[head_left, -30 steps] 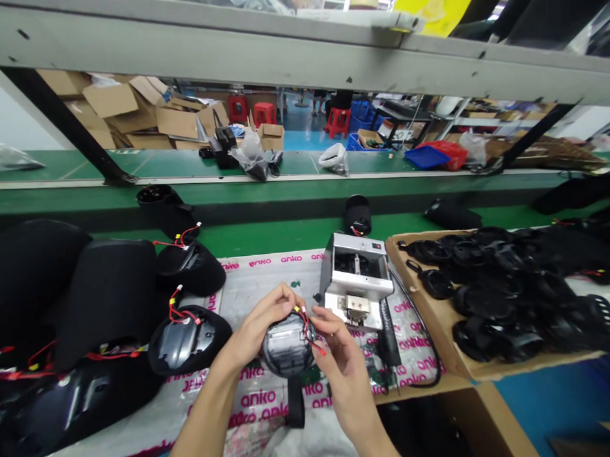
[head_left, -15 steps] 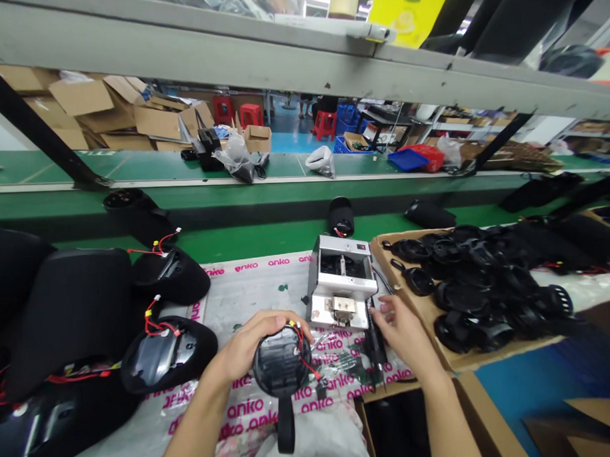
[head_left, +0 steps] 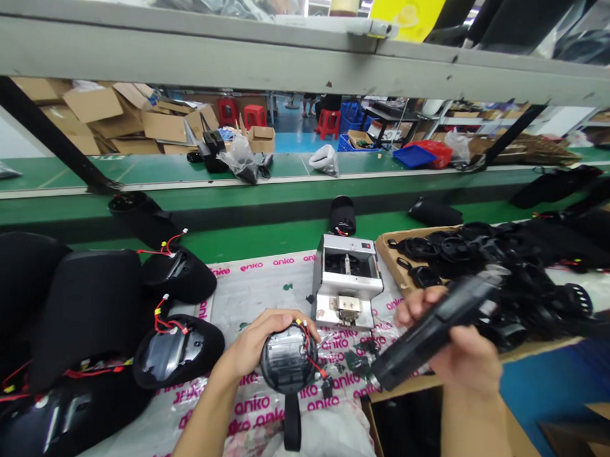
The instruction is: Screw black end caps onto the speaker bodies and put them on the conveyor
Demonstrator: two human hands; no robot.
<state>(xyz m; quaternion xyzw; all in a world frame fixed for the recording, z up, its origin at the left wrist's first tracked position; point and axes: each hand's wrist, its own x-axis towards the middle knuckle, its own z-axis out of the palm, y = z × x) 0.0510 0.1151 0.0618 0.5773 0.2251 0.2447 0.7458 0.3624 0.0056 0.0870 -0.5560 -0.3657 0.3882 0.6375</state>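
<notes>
My left hand (head_left: 259, 347) is closed around the far side of a cylindrical black speaker (head_left: 288, 362), whose end faces me. Red wires with yellow and red connectors come out at its edge, and a black strap (head_left: 292, 422) hangs towards me. My right hand (head_left: 456, 343) grips a black electric screwdriver (head_left: 429, 334), tilted and slightly blurred by motion. Its tip points down and left, apart from the speaker. Between and beyond my hands stands a silver screw feeder (head_left: 347, 280) with an open top.
Several black speakers (head_left: 95, 309), some with red wires, lie at the left. A cardboard tray (head_left: 393, 262) of black round plastic parts sits at the right. Printed wrap (head_left: 257, 283) covers the bench. A grey shelf beam (head_left: 279, 66) crosses above, and an open carton (head_left: 375, 429) stands below right.
My right hand has picked up the electric screwdriver from beside the screw feeder and lifted it, moving right and towards me. My left hand keeps holding the speaker; the view has shifted slightly.
</notes>
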